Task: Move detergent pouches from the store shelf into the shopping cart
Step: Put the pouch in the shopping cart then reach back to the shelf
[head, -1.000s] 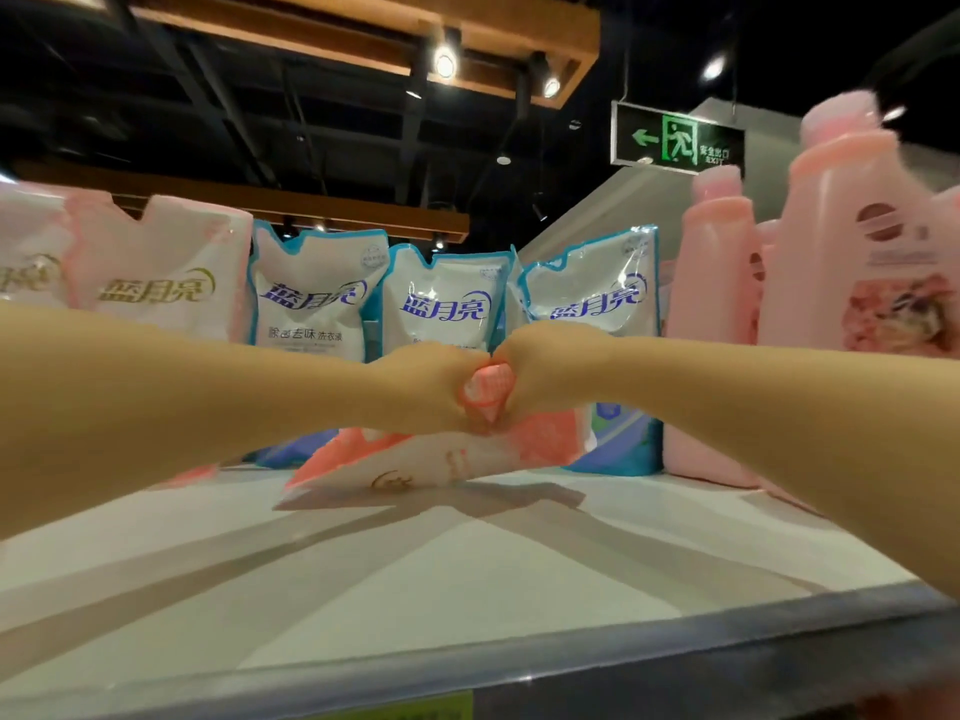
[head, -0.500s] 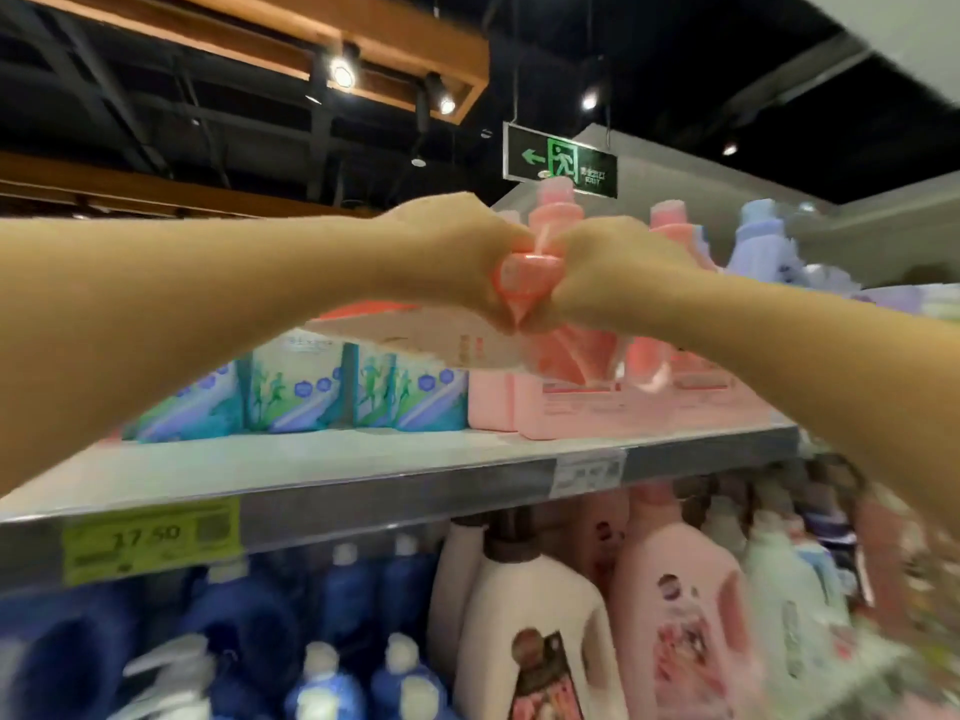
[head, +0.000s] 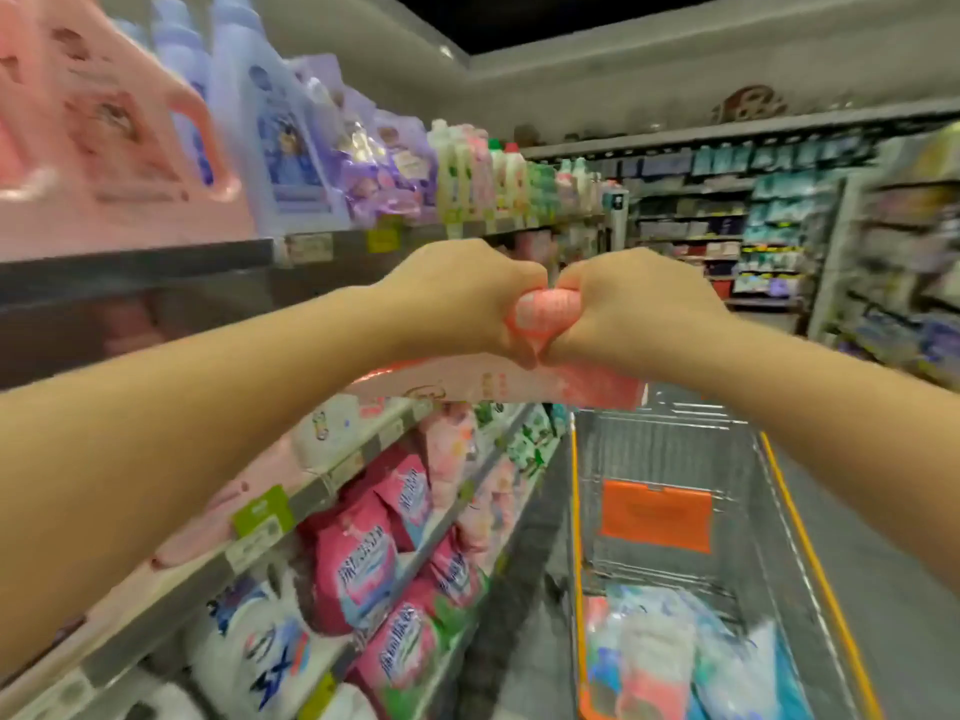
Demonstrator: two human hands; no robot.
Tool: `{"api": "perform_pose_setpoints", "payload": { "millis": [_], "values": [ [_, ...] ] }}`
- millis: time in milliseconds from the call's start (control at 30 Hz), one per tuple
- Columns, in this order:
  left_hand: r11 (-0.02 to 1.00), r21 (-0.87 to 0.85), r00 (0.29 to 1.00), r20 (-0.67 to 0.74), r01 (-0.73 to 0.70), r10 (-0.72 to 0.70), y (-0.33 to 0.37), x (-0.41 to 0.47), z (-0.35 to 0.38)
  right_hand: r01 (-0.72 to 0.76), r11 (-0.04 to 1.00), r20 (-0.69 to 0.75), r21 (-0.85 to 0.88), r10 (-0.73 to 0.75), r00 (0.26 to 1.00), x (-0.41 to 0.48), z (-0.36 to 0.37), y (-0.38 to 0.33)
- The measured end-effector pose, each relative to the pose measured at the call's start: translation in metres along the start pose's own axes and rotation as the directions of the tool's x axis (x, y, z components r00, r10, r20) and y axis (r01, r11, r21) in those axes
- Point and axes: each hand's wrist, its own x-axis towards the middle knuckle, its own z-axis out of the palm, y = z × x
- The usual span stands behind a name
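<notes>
As left hand [head: 462,298] and right hand [head: 628,311] both clench the pink pouch [head: 545,314] by its bunched top, likely sharing weight, its body sags below the fingers [head: 519,345], cart [head: 675,449] lower still.

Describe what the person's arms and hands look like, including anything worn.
Both arms are bare: no sleeve shows on the left forearm or right forearm. The left hand and right hand wear no gloves, and neither wrist carries a watch or bracelet.

Shopper's arms | left hand [head: 462,298]: bare | right hand [head: 628,309]: bare | left forearm [head: 208,423], right forearm [head: 831,407]: uncovered as far as the view reaches
</notes>
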Motion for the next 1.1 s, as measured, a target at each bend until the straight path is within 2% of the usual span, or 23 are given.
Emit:
{"api": "perform_pose_setpoints", "payload": {
  "millis": [133,233,333,467,600,733,833,967,1100],
  "values": [
    [0.98,-0.103,0.982,0.067,-0.168,0.175,0.068,0.075,0.099,-0.181,0.981,0.082,-0.074,0.187,0.979,-0.032,0.06,0.101],
    [0.945,-0.186,0.951,0.105,-0.269,0.291,0.119,0.128,0.18,-0.347,0.933,0.176,-0.091,0.358,0.917,-0.05,0.117,0.172],
    [0.896,-0.32,0.904,0.196,-0.307,0.379,0.165,0.168,0.263,-0.499,0.859,0.27,-0.116,0.511,0.816,-0.07,0.18,0.234],
    [0.815,-0.471,0.806,0.303,-0.337,0.509,0.221,0.205,0.372,-0.637,0.755,0.344,-0.155,0.645,0.682,-0.102,0.261,0.295],
    [0.785,-0.537,0.713,0.415,-0.31,0.565,0.268,0.217,0.461,-0.777,0.61,0.404,-0.158,0.758,0.512,-0.136,0.342,0.333],
    [0.809,-0.517,0.677,0.49,-0.281,0.549,0.3,0.202,0.546,-0.877,0.459,0.503,-0.144,0.797,0.335,-0.165,0.434,0.345],
    [0.84,-0.5,0.658,0.564,-0.209,0.499,0.316,0.174,0.597,-0.907,0.402,0.637,-0.125,0.734,0.237,-0.185,0.485,0.337],
    [0.798,-0.602,0.681,0.574,-0.025,0.455,0.33,0.131,0.636,-0.892,0.436,0.75,-0.122,0.629,0.205,-0.212,0.517,0.329],
    [0.778,-0.629,0.686,0.571,0.012,0.451,0.341,0.112,0.648,-0.836,0.531,0.775,-0.137,0.583,0.243,-0.219,0.528,0.33]
  ]
}}
